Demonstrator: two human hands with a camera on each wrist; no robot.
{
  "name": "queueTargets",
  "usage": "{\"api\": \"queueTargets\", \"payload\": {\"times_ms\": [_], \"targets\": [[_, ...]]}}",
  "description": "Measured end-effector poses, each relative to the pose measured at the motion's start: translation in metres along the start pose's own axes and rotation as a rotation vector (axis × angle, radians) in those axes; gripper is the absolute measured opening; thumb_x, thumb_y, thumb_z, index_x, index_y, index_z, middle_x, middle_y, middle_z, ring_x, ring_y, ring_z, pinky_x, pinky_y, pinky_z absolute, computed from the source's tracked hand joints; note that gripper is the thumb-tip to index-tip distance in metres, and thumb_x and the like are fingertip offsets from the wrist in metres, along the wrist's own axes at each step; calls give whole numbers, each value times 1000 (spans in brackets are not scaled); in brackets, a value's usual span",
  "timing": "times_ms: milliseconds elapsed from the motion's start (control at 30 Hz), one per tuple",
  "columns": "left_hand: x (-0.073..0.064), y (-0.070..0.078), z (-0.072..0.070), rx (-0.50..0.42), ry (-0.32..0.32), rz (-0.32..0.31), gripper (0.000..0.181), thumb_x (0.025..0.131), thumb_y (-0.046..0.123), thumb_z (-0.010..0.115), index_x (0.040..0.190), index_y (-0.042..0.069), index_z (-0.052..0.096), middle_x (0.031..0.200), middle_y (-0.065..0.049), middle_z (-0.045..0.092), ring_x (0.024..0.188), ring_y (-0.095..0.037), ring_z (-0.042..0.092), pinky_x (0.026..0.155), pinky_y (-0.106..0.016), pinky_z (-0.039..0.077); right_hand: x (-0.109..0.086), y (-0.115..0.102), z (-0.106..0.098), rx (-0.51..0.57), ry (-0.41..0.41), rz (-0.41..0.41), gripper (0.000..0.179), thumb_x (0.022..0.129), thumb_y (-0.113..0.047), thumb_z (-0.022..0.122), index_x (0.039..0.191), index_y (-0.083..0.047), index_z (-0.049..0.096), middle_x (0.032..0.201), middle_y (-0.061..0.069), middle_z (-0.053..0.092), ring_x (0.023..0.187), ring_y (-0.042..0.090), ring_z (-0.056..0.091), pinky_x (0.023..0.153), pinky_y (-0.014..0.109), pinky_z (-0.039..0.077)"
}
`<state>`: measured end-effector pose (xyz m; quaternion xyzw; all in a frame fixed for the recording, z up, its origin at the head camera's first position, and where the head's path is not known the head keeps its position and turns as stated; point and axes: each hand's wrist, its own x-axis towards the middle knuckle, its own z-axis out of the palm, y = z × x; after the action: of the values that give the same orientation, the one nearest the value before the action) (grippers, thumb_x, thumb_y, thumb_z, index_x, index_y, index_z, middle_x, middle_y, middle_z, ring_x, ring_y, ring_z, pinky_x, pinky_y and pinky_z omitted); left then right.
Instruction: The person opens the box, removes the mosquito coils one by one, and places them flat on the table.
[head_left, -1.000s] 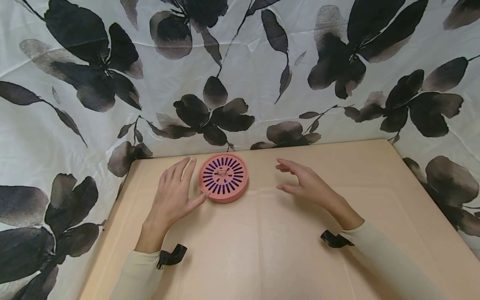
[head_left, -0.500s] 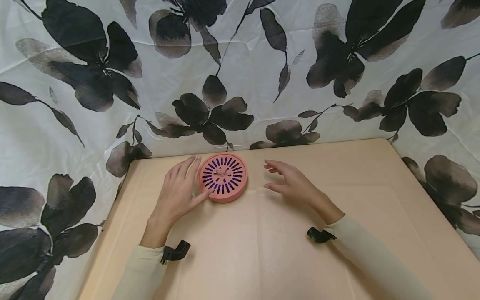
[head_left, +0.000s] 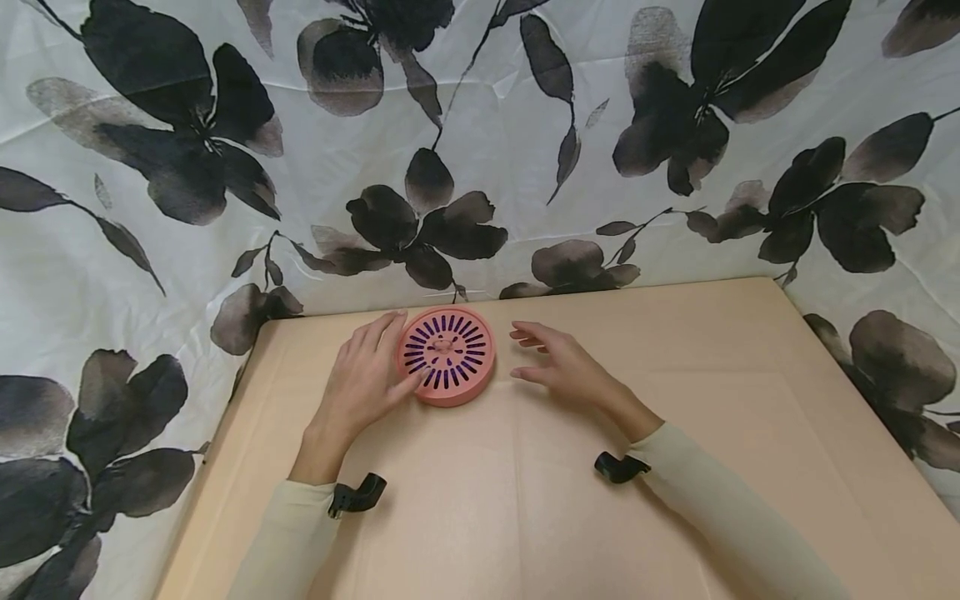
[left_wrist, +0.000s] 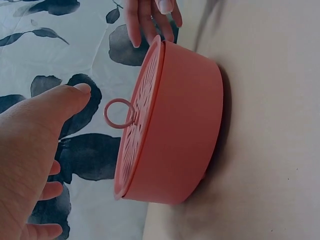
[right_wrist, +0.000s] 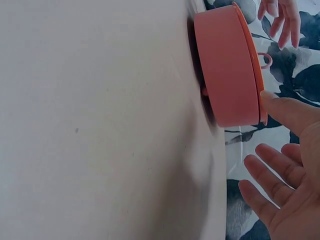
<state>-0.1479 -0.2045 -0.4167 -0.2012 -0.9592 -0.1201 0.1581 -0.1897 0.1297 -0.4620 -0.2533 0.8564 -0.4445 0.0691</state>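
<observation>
A round pink tin [head_left: 465, 392] with small feet stands near the far edge of the table. Its lid [head_left: 446, 346] has slots in a sunburst pattern, and a small ring [left_wrist: 119, 113] rises from the lid's middle. My left hand [head_left: 360, 375] is at the tin's left side, fingers extended, its thumb overlapping the lid's edge in the head view. To the right, with a gap of bare table between, my right hand [head_left: 566, 362] hovers with loosely bent fingers and holds nothing. Both palms face the tin.
The light tan table [head_left: 517, 500] ends just behind the tin. Behind it hangs a white cloth [head_left: 525, 150] with dark flowers, which also covers both sides. Each wrist carries a black camera mount [head_left: 358, 493].
My right hand has moved left toward the tin. My left hand has shifted slightly right, its thumb now further over the lid. The tin has stayed in place.
</observation>
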Motion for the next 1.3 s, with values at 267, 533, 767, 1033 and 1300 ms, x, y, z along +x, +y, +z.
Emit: {"api": "queueTargets", "payload": {"times_ms": [267,533,767,1033,1300], "targets": [[3,0,4,-32,2,2,90,83,41,82,155,7,39,153,-16,44,136,-38,44,110,-58,39,10,2,10,119,-21,5,79,87,-18,82,154,-7,41,147,11,56,133,30,55,109,46,45],[5,0,8,-56,7,-11,81,86,37,82,152,10,44,149,-14,48,132,-36,49,105,-56,45,16,-3,20,182,-36,47,82,88,-10,80,157,-11,36,151,9,52,138,29,51,113,46,41],[10,1,10,-90,-2,-6,80,85,32,84,151,10,45,148,-14,49,134,-34,48,107,-54,43,21,-7,28,209,-29,81,88,85,-14,84,157,-11,35,153,7,48,140,27,48,115,45,39],[13,2,13,-91,-15,0,77,87,31,82,151,11,45,146,-14,51,129,-33,51,104,-52,45,24,-7,34,239,-36,115,88,84,-18,85,157,-12,36,154,5,48,141,22,46,115,42,39],[14,2,16,-87,-22,-9,76,88,31,80,152,11,45,146,-13,50,129,-33,50,103,-53,46,26,-7,38,261,-36,153,89,84,-20,85,157,-14,35,156,5,44,141,24,47,117,42,36]]}}
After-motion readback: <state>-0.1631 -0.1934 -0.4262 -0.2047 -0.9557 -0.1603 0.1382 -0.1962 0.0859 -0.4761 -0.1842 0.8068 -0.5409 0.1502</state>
